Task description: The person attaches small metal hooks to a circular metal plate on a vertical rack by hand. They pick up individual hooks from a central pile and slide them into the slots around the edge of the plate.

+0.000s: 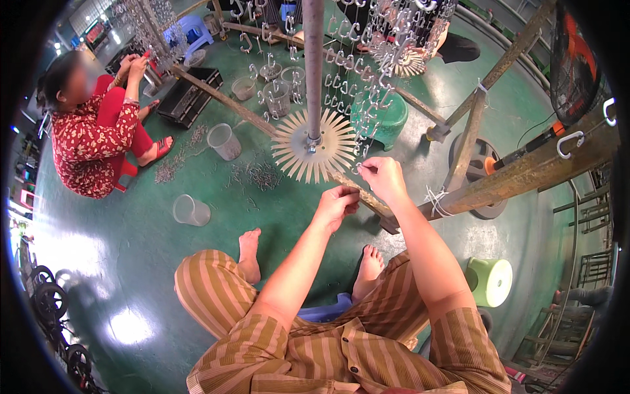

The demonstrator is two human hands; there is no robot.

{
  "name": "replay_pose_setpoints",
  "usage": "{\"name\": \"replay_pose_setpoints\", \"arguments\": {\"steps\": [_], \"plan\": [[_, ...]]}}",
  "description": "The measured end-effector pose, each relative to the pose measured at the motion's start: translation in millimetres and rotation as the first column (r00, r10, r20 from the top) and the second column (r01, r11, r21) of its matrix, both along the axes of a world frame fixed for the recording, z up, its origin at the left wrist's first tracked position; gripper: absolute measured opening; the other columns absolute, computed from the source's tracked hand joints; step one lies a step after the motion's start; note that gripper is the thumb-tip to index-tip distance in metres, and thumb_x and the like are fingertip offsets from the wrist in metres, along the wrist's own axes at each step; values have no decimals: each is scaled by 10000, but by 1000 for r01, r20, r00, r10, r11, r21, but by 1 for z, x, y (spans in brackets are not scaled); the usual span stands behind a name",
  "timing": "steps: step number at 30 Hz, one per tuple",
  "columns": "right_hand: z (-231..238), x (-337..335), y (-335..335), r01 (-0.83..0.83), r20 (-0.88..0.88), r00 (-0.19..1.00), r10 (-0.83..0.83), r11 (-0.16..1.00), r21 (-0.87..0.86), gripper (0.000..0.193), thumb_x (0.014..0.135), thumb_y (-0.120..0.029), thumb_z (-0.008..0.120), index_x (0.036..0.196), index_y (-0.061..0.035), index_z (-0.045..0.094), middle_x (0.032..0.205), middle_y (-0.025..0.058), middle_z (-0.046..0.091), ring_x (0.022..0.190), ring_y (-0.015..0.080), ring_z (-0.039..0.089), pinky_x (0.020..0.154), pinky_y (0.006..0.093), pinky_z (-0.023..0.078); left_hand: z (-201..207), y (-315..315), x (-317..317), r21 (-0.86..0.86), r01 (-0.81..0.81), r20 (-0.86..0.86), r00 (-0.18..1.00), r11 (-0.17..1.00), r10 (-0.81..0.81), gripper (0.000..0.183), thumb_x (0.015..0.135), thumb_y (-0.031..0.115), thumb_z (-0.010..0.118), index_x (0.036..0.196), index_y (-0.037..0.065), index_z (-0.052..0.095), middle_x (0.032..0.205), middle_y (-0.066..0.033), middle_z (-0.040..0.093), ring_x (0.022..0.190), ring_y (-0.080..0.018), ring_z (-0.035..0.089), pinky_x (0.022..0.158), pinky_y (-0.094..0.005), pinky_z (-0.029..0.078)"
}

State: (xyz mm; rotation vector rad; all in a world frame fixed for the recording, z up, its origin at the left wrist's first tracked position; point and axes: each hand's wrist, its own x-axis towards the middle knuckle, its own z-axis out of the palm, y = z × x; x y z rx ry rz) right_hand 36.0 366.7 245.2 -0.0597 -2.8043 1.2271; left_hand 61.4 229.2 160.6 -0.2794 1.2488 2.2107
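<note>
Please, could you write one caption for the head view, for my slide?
Right hand at hanging metal hooks, left hand lower in view, beside a slotted disc.

Both arms (pixel 296 269) reach forward; left grip (pixel 338 205) curled; right grip (pixel 384 176) farther out.

Looks like dull metal on the disc (pixel 296 140) beyond the left hand (pixel 336 206), glossy on the floor (pixel 151 262) beneath.

Your floor (pixel 111 262) is green and glossy, glare (pixel 130 326) showing left of the teal stool (pixel 395 121). A blue stool (pixel 191 29) stands farther left; a lime stool (pixel 491 282), right.
</note>
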Motion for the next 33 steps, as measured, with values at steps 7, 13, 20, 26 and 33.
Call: {"name": "replay_pose_setpoints", "arguments": {"steps": [7,13,20,26,33], "plan": [[-2,4,1,-47,-13,999,47,999,-14,142,714,-135,660,803,-29,691,715,170,645,677,309,639,660,367,501,-11,11,-2,351,-326,261,934,878,242,115,862,36,528,964,14,576,805,-51,574,709,-162,535,662,-285,457],[-5,5,4,-44,-5,999,43,999,-31,134,701,-135,661,783,-33,691,709,173,642,676,315,635,665,373,499,-15,7,-7,468,-297,286,942,832,175,146,865,10,474,978,0,566,830,-69,554,714,-171,499,670,-282,447],[-5,5,3,-7,9,1000,8,998,-64,132,681,-105,663,777,-16,682,712,156,651,667,290,643,650,362,502,-17,5,-9,459,-210,257,962,863,97,164,858,5,469,997,-3,556,815,-61,533,712,-173,488,666,-273,441],[-8,2,4,-64,49,997,65,998,-27,160,698,-126,681,792,3,670,694,129,658,645,204,648,617,322,501,-26,8,-19,439,-233,288,951,868,109,130,866,8,475,951,12,573,827,-64,567,691,-178,503,646,-273,447],[-19,-7,9,-98,101,990,102,994,-39,125,684,-76,693,761,18,665,632,107,645,565,161,630,562,298,492,-37,12,-26,447,-230,287,952,864,105,140,875,47,481,972,18,578,843,-55,575,726,-171,519,668,-281,449]]}}
